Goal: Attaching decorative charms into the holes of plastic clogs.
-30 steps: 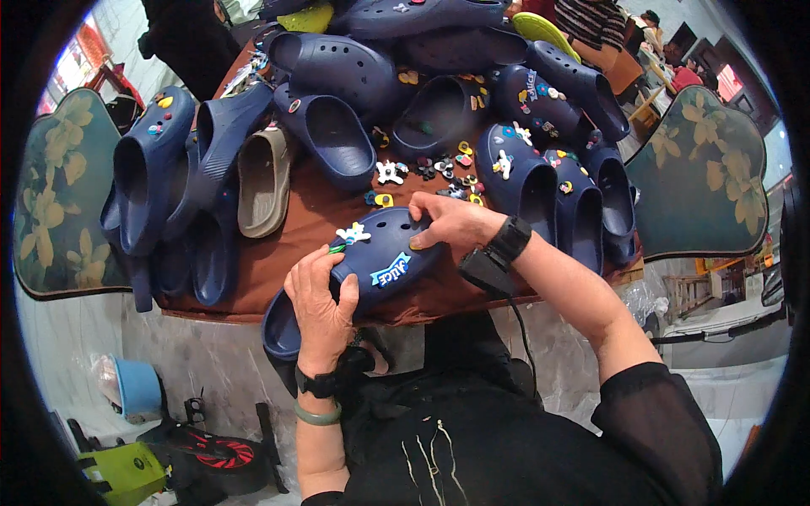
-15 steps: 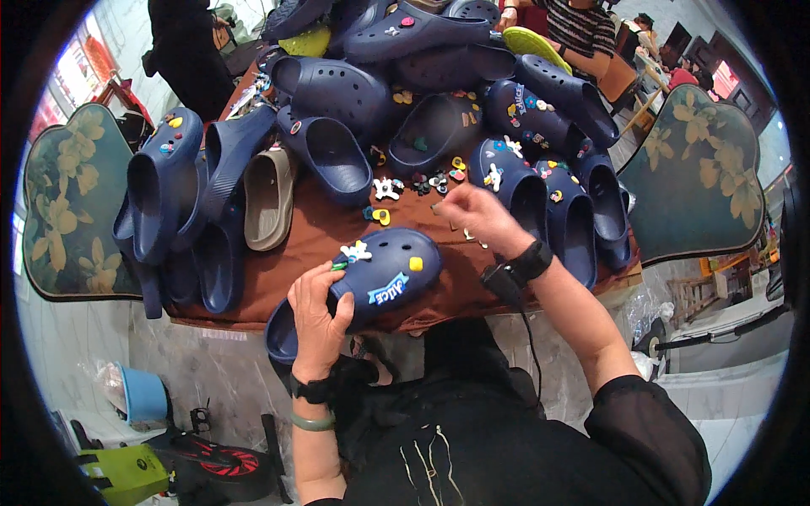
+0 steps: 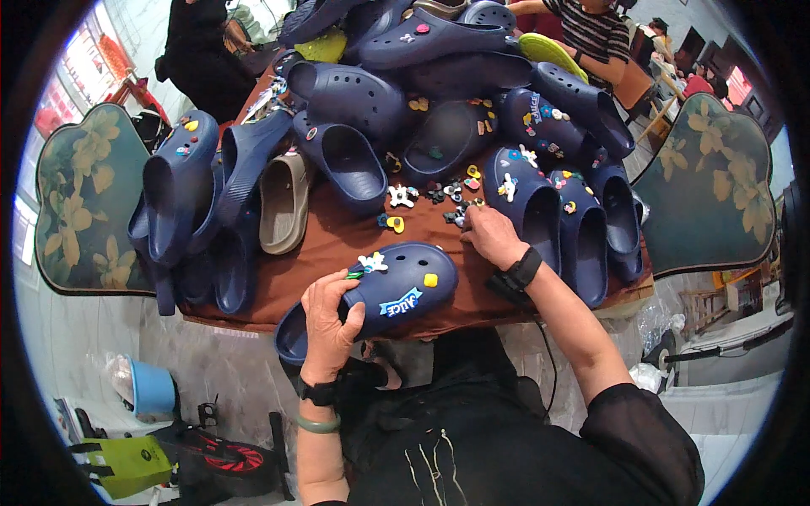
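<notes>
My left hand [image 3: 329, 316] grips a navy clog [image 3: 371, 310] by its open heel side, thumb along the near edge, above the table's front edge. On the clog's upper sit a white figure charm [image 3: 372, 263], a yellow square charm [image 3: 431, 280] and a blue-and-white lettered charm [image 3: 401, 302]. A small green piece [image 3: 353, 275] shows by my left fingertips. My right hand [image 3: 494, 236] is down among small loose charms [image 3: 453, 192] on the cloth, its fingers drawn together; what they pinch is hidden. A white charm [image 3: 402, 196] and a yellow-and-blue charm [image 3: 391, 223] lie nearby.
A brown cloth [image 3: 337, 253] covers the table. Navy clogs are heaped at the back and both sides, several bearing charms. A beige clog [image 3: 284, 202] stands at left. Floral chair backs [image 3: 93, 202] flank the table. A person in a striped top [image 3: 591, 38] sits across.
My right hand has come down onto the loose charms, from just above the cloth. My left hand keeps its hold on the clog. The whole view has shifted slightly.
</notes>
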A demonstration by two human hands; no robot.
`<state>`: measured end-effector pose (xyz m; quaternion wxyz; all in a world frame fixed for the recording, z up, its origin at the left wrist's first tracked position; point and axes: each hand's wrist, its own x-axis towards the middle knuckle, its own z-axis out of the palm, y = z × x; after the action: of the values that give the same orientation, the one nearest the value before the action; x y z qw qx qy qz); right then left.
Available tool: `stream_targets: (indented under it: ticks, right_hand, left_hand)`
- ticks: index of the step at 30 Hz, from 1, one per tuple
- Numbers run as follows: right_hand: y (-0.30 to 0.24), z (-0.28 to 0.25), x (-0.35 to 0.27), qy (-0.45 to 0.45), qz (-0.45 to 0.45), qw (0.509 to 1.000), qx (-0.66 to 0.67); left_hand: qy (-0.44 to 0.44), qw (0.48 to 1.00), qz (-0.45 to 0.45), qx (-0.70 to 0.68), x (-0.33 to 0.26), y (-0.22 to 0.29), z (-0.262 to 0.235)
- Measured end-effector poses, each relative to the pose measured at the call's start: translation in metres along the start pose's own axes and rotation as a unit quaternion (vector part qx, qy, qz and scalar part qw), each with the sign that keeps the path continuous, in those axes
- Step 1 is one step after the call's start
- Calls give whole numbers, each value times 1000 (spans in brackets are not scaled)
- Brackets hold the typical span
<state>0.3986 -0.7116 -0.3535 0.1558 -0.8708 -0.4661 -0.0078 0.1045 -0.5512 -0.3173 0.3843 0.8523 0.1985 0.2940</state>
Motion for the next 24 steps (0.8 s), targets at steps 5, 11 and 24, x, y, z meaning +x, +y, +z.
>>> stream_targets:
  ticks: [5, 11, 24]
  right_hand:
    - [-7, -13, 0, 32, -18, 985, 169]
    - [-74, -31, 1, -57, -29, 889, 453]
    - [-75, -24, 10, 91, -350, 917, 167]
  left_hand:
    - [10, 1000, -4, -13, 0, 0, -1]
    - [1, 1000, -5, -29, -2, -4, -1]
    - [7, 999, 38, -3, 4, -5, 3]
